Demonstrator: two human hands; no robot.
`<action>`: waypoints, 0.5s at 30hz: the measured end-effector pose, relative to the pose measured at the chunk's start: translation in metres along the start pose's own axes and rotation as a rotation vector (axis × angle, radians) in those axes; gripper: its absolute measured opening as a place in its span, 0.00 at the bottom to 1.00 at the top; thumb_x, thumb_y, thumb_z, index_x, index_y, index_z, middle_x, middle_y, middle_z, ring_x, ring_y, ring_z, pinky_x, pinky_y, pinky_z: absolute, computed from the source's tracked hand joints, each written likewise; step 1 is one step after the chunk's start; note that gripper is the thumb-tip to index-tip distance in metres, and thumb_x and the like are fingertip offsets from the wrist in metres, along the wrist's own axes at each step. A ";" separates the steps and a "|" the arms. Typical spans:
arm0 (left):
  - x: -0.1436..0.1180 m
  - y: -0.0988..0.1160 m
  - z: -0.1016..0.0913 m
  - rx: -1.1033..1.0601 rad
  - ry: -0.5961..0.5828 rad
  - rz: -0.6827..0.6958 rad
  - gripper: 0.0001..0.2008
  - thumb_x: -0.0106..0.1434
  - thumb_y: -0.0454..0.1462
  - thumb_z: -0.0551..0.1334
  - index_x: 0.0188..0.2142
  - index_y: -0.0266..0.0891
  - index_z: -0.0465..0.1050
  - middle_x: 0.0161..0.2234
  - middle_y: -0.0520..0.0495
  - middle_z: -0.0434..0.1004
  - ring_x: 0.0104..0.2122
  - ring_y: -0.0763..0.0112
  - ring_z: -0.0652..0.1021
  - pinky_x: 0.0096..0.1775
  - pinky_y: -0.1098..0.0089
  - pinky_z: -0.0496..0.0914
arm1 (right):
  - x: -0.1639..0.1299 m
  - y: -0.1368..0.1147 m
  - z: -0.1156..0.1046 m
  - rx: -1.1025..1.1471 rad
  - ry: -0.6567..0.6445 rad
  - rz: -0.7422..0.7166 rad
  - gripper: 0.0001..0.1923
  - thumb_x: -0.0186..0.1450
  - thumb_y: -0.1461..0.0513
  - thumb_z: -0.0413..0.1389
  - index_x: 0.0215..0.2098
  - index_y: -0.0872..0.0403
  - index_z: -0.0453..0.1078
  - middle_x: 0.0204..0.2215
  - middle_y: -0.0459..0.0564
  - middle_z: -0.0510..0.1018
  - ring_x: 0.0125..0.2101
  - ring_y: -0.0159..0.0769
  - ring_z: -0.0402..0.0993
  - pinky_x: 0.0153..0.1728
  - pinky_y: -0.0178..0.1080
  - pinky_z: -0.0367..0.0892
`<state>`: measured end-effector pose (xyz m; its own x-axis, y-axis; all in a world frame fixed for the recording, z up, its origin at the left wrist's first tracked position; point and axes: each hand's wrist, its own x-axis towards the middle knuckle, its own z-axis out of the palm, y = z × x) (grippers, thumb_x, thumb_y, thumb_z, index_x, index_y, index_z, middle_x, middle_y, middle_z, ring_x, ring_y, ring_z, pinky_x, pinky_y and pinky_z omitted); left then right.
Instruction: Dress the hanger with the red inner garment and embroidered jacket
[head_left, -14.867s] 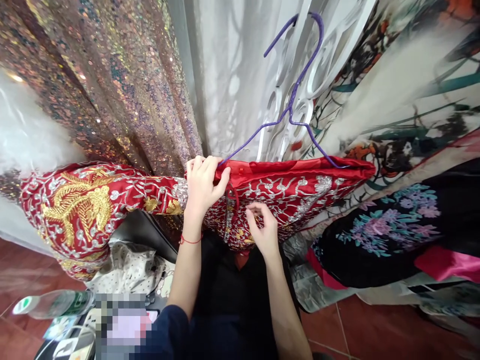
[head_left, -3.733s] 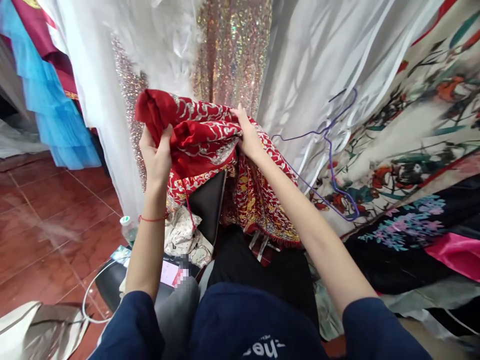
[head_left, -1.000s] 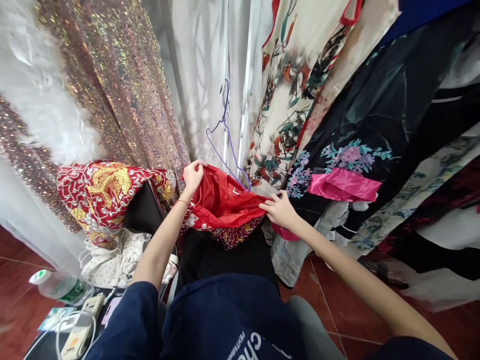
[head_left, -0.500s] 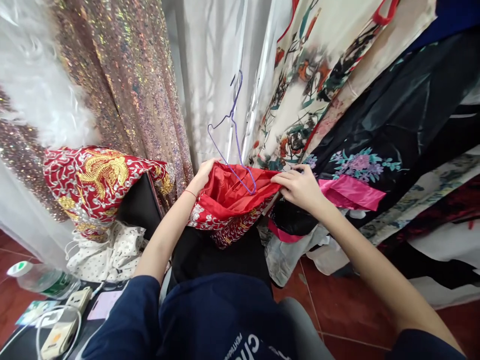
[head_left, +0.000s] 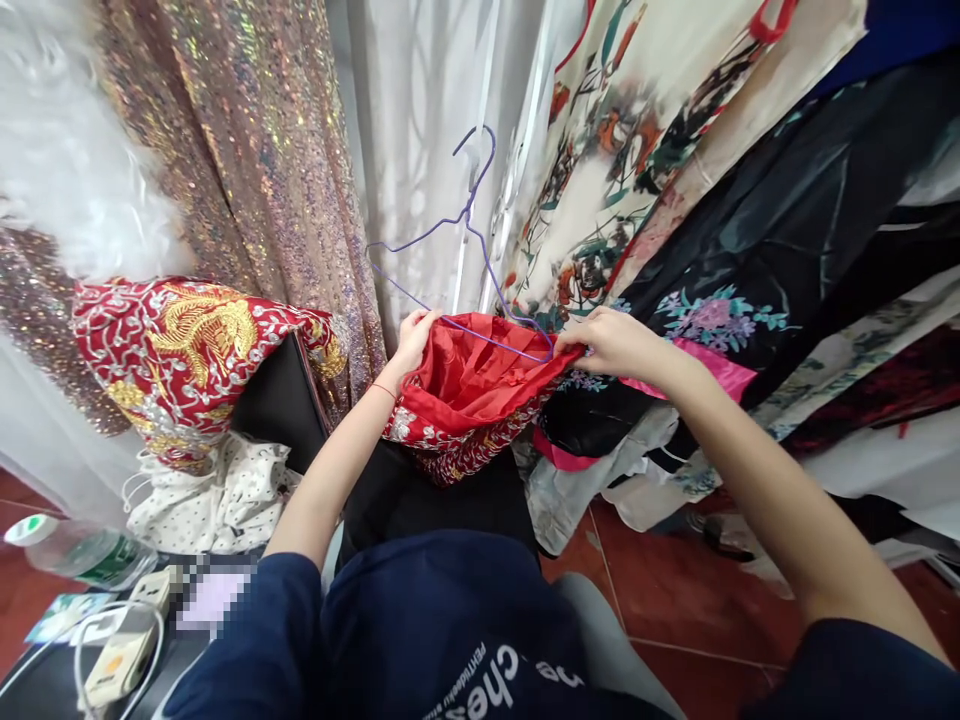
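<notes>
A red embroidered garment [head_left: 465,440] is gathered over my lap, its top opening held wide so that the plain red lining shows. My left hand [head_left: 414,342] is closed on the left side of the opening. Pinched at the right side of the rim is my right hand [head_left: 611,345], its fingertips close to the right corner of a purple wire hanger [head_left: 480,235]. The hanger's lower bar crosses over the opening and its hook points up. Whether the right fingers also touch the hanger, I cannot tell.
Another red piece with a gold dragon [head_left: 206,340] lies at left, above a white dotted cloth [head_left: 217,500]. A plastic bottle [head_left: 90,555] and a power strip [head_left: 120,660] are at lower left. Patterned dresses [head_left: 600,150] hang at right; a sequined curtain [head_left: 247,130] hangs at left.
The purple hanger has turned and spread out to face me more, its right corner now beside my right hand. The right hand has shifted slightly right with the garment's rim.
</notes>
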<state>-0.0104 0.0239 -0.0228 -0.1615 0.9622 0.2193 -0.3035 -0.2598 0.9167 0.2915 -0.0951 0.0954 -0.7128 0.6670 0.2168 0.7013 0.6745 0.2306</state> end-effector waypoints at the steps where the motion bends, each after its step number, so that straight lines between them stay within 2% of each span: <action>1: -0.002 0.000 0.000 0.000 0.008 0.017 0.13 0.52 0.38 0.69 0.23 0.38 0.65 0.22 0.58 0.64 0.23 0.79 0.65 0.30 0.75 0.62 | 0.004 0.006 -0.002 -0.004 -0.029 -0.004 0.03 0.60 0.60 0.60 0.30 0.47 0.77 0.23 0.43 0.81 0.25 0.35 0.74 0.32 0.38 0.60; 3: -0.004 0.000 -0.001 0.003 0.020 0.044 0.13 0.52 0.38 0.69 0.23 0.39 0.65 0.22 0.58 0.65 0.24 0.79 0.65 0.31 0.75 0.61 | 0.011 0.018 -0.005 0.012 -0.066 0.001 0.07 0.61 0.55 0.61 0.27 0.45 0.78 0.19 0.42 0.78 0.23 0.34 0.72 0.26 0.36 0.55; 6: -0.008 0.001 -0.005 0.009 0.024 0.079 0.13 0.53 0.39 0.69 0.24 0.39 0.65 0.24 0.57 0.66 0.25 0.78 0.66 0.32 0.75 0.62 | 0.020 0.032 -0.005 0.098 -0.091 0.020 0.12 0.64 0.50 0.58 0.29 0.45 0.79 0.19 0.42 0.77 0.22 0.32 0.71 0.24 0.35 0.55; 10: -0.016 0.004 -0.012 0.015 0.015 0.119 0.12 0.52 0.40 0.69 0.26 0.39 0.67 0.26 0.55 0.68 0.28 0.77 0.68 0.34 0.75 0.64 | 0.023 0.037 0.000 0.256 -0.080 0.036 0.20 0.69 0.47 0.51 0.35 0.49 0.80 0.23 0.44 0.79 0.23 0.32 0.71 0.27 0.36 0.62; 15: -0.023 0.008 -0.013 0.052 -0.032 0.126 0.10 0.53 0.39 0.68 0.28 0.39 0.69 0.27 0.54 0.70 0.29 0.75 0.69 0.35 0.74 0.65 | 0.024 0.034 0.009 0.381 -0.006 0.017 0.25 0.71 0.44 0.46 0.35 0.51 0.77 0.28 0.46 0.80 0.29 0.34 0.74 0.33 0.36 0.67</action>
<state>-0.0208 -0.0013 -0.0250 -0.1656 0.9243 0.3438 -0.2336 -0.3755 0.8969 0.2982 -0.0529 0.1003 -0.7018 0.6800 0.2122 0.6662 0.7320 -0.1422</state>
